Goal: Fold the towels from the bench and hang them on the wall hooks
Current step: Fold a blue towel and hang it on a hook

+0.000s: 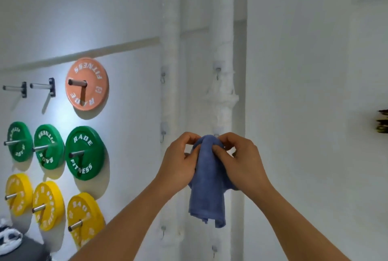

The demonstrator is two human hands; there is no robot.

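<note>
- The blue towel [207,179] hangs in front of the white wall [294,92], held up between both hands at its bunched top.
- The left hand [180,160] is on the left side of the towel; its fingers are curled and the thumb and fingertips pinch the top edge of the cloth.
- The right hand [239,160] is on the right side, just beside the left one; its thumb and first fingers pinch the same bunched top, the other fingers are curled.
- The top of the towel is just below a small hook [218,130] on the right white pipe [222,40]; I cannot tell if the cloth already touches the hook, because the towel and fingers cover it.
- The rest of the towel falls down freely below the hands, between the two forearms, with uneven lower corners.
- One more hook [218,70] is higher on the same pipe and is free.
- On the left wall are weight plates on pegs: an orange plate [87,84], green plates [84,153] and yellow plates [85,218].
- In the lower left corner a white towel [9,238] lies on the dark table [25,250].
</note>
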